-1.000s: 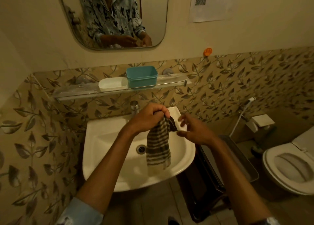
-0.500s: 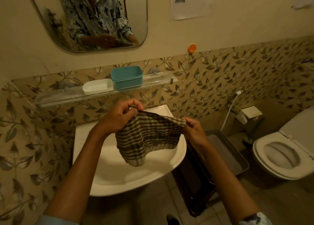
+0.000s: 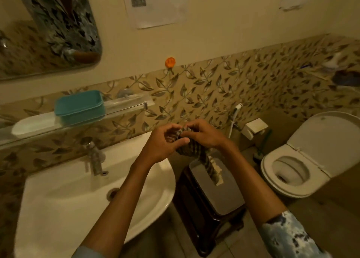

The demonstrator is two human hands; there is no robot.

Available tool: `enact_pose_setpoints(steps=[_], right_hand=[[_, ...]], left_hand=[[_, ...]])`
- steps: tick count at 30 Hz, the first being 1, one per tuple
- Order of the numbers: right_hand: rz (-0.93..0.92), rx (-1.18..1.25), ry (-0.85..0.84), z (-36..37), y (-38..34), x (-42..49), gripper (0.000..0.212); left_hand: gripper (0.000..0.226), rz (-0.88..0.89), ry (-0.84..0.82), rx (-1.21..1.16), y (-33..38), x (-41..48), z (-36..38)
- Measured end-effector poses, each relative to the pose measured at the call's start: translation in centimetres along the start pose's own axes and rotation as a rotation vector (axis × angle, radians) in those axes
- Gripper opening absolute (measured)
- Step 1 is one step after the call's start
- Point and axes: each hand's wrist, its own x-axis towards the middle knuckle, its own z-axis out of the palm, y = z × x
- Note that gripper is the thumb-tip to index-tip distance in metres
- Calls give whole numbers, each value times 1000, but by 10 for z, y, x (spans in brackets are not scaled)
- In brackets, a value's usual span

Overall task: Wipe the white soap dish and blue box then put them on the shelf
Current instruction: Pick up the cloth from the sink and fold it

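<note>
The blue box (image 3: pixel 79 107) stands on the glass shelf (image 3: pixel 124 104) at the upper left, and the white soap dish (image 3: pixel 32 125) lies on the shelf just left of it, touching or nearly so. My left hand (image 3: pixel 165 142) and my right hand (image 3: pixel 202 134) are together to the right of the sink, well right of the shelf. Both pinch the top of a striped cloth (image 3: pixel 206 161), which hangs bunched down from them over a grey tray.
A white sink (image 3: pixel 64 205) with a metal tap (image 3: pixel 95 158) sits under the shelf. A grey tray (image 3: pixel 224 197) rests on a dark stool (image 3: pixel 194 226) beside it. An open toilet (image 3: pixel 296 168) is at the right, a mirror (image 3: pixel 48 30) above left.
The view has swung right. My hands have come together and gathered the spread cloth into a bunch, carrying it from over the sink to above the tray.
</note>
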Motion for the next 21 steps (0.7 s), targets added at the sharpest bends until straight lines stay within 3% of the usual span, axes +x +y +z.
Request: enact_pose_setpoints(steps=[4, 6, 8, 11, 21], right_hand=[[27, -12, -86, -64, 28, -2, 25], [60, -15, -153, -93, 54, -3, 23], [111, -75, -199, -115, 89, -5, 8], [181, -148, -232, -141, 139, -4, 17], [179, -184, -80, -172, 264, 18, 15]], left_hand=[[11, 77, 2, 39, 15, 60, 41], [17, 79, -1, 76, 18, 86, 58], [20, 79, 7, 111, 20, 108, 69], [19, 66, 8, 167, 17, 137, 87], [13, -202, 130, 113, -79, 177, 145]])
